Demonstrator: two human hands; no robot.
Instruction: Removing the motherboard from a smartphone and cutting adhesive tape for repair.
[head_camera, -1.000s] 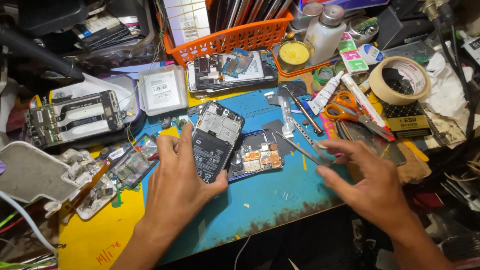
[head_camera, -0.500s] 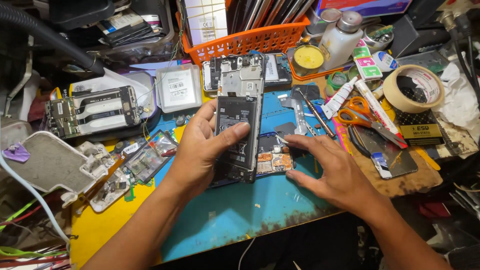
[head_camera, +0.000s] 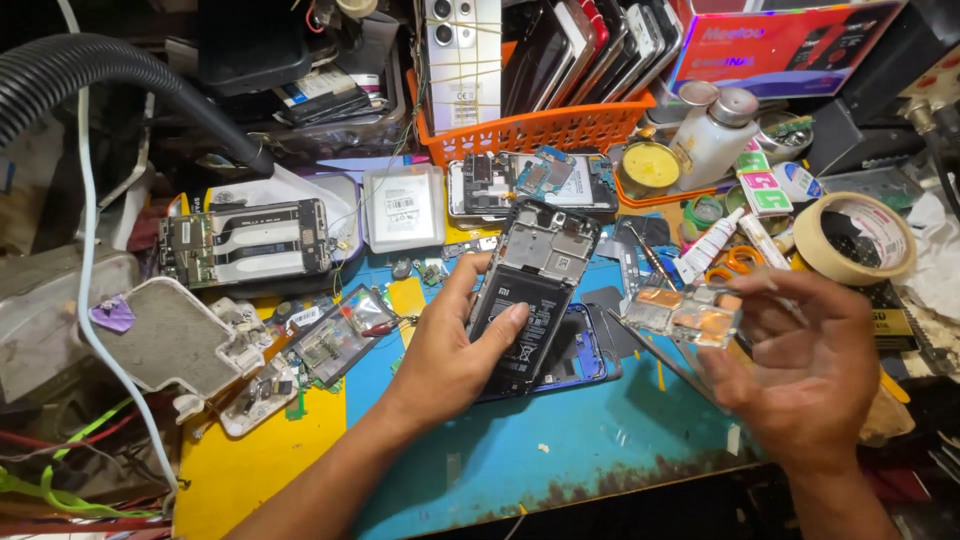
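Observation:
My left hand (head_camera: 450, 345) grips an opened phone (head_camera: 530, 295), back cover off, with its black battery and grey inner plate showing. The phone is tilted up above a blue back cover (head_camera: 585, 355) that lies on the blue mat (head_camera: 560, 450). My right hand (head_camera: 810, 365) holds a small clear plastic part with copper-coloured patches (head_camera: 685, 312) by its right end, raised above the mat to the right of the phone.
An orange basket (head_camera: 545, 128) of phones stands at the back. Another opened phone (head_camera: 245, 242), a white battery (head_camera: 403, 205), a tape roll (head_camera: 855, 238), scissors (head_camera: 735, 265), a white bottle (head_camera: 715, 140), tweezers and loose parts crowd the bench. A black hose (head_camera: 110, 75) curves at the upper left.
My left hand has kept hold of the opened phone. My right hand has picked the clear copper-patched part off the mat and lifted it to the right.

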